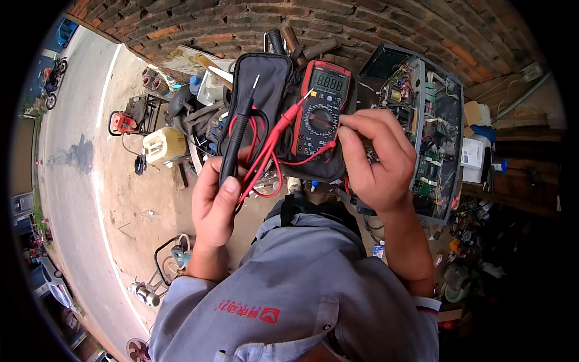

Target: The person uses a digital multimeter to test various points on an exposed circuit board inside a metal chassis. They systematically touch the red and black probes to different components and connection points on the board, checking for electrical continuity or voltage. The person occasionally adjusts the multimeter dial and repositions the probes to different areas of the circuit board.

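Note:
My left hand [214, 202] grips a black test probe [235, 145] and a red test probe [283, 127] with their leads, both tips pointing up. The red-and-black multimeter [320, 84], its display lit, lies on an open dark zipped case [259, 72]. My right hand [380, 157] is at the meter's right side, thumb and index finger pinched beside the rotary dial [321, 120]; what is between them, if anything, I cannot make out. A red plug [329, 145] on a lead lies just below those fingertips. Red and black leads loop below the case.
An opened electronic unit [434, 145] with circuit boards stands at right. Tools with handles [289, 39] lie against the brick wall [313, 18]. A yellowish jerrycan [163, 145] and red machine [122, 122] sit at left, beside a road [72, 199] with a parked motorcycle [53, 81].

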{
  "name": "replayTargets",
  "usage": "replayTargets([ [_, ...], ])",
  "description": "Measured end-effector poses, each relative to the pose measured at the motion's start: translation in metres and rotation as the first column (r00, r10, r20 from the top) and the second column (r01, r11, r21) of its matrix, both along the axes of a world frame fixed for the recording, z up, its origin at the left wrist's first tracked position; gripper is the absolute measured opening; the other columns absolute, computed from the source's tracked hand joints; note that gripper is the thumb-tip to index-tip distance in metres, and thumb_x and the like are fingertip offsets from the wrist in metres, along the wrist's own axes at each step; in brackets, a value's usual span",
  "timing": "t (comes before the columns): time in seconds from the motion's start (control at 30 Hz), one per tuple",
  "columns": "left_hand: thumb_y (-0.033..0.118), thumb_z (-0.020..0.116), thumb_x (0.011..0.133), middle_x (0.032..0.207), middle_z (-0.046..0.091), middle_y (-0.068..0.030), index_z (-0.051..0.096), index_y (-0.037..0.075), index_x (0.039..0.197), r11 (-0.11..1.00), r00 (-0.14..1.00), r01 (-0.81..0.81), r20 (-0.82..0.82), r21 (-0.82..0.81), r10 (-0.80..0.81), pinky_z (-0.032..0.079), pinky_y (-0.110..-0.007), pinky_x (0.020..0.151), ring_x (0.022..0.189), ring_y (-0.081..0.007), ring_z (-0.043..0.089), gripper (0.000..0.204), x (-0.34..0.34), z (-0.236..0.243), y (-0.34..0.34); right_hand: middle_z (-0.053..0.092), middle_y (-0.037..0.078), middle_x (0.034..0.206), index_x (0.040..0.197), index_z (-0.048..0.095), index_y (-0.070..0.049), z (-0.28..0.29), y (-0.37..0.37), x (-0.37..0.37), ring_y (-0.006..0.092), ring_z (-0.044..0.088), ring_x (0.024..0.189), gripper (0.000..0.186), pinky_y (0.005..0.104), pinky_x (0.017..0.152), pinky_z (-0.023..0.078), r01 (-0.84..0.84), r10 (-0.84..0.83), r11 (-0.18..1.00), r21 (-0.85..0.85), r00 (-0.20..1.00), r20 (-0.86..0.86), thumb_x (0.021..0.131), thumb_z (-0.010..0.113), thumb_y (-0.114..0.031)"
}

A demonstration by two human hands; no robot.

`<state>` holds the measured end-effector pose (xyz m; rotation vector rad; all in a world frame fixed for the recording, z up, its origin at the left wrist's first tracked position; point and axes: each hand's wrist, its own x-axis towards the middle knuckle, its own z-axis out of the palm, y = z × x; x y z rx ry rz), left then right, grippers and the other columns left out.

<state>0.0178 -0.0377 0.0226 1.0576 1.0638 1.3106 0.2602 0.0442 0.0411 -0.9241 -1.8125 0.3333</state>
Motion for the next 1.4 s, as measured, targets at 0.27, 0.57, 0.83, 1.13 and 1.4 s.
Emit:
replayTargets([
  [0.27,0.006,0.071,0.083,0.092,0.069,-0.0156,0.064,-0.002,0.092,0.912,0.795,0.408,-0.513,0.053,-0.326,0.050,-0.032,0.066,0.073,-0.0205,0.065,0.014,0.061,0.047,-0.015,0.061,0.012,0.114,0.116,0.066,-0.006,0.034,-0.074,0.033,0.0263,0.058,0.106,0.035,0.0530,0.103,0.037,-0.139,0.142,0.989,-0.055,0.756,0.639,0.084,0.057,-0.017],
  [0.57,0.010,0.065,0.093,0.073,0.058,0.0010,0.060,-0.001,0.092,0.912,0.917,0.266,-0.211,-0.312,-0.339,0.040,-0.022,0.060,0.067,-0.0045,0.048,0.012,0.138,0.045,-0.067,0.053,0.018,0.124,0.124,0.061,-0.002,-0.015,-0.129,0.110,0.0293,0.058,0.104,0.041,0.0462,0.094,0.046,-0.150,0.116,0.987,0.051,0.902,0.416,0.086,0.055,-0.017],
  [0.83,0.005,0.069,0.087,0.082,0.063,-0.0032,0.055,-0.001,0.092,0.965,0.868,0.179,-0.431,-0.193,-0.247,0.045,-0.023,0.067,0.074,-0.0074,0.054,0.016,0.211,0.037,-0.102,0.055,0.015,0.104,0.106,0.060,0.005,-0.045,-0.180,0.156,0.0299,0.058,0.091,0.032,0.0407,0.081,0.049,0.016,-0.018,1.000,0.010,0.977,0.213,0.076,0.062,-0.006],
  [1.13,0.008,0.077,0.082,0.108,0.059,-0.0115,0.060,-0.003,0.098,0.952,0.928,0.233,-0.247,-0.199,-0.279,0.045,-0.030,0.088,0.099,-0.0178,0.057,0.026,0.217,0.035,-0.127,0.052,0.011,0.097,0.106,0.061,-0.005,-0.058,-0.199,0.193,0.0293,0.058,0.084,0.043,0.0398,0.073,0.049,-0.274,0.280,0.902,-0.334,0.960,-0.032,0.070,0.080,-0.019],
  [1.4,0.003,0.073,0.080,0.103,0.062,-0.0122,0.070,0.000,0.103,0.762,0.484,0.558,-0.617,-0.329,-0.621,0.052,-0.036,0.082,0.093,-0.0281,0.064,0.023,0.193,0.037,-0.114,0.051,0.004,0.068,0.079,0.067,-0.006,-0.059,-0.198,0.233,0.0220,0.055,0.059,0.030,0.0339,0.052,0.043,-0.165,0.173,0.970,-0.180,0.985,0.024,0.067,0.085,-0.028],
])
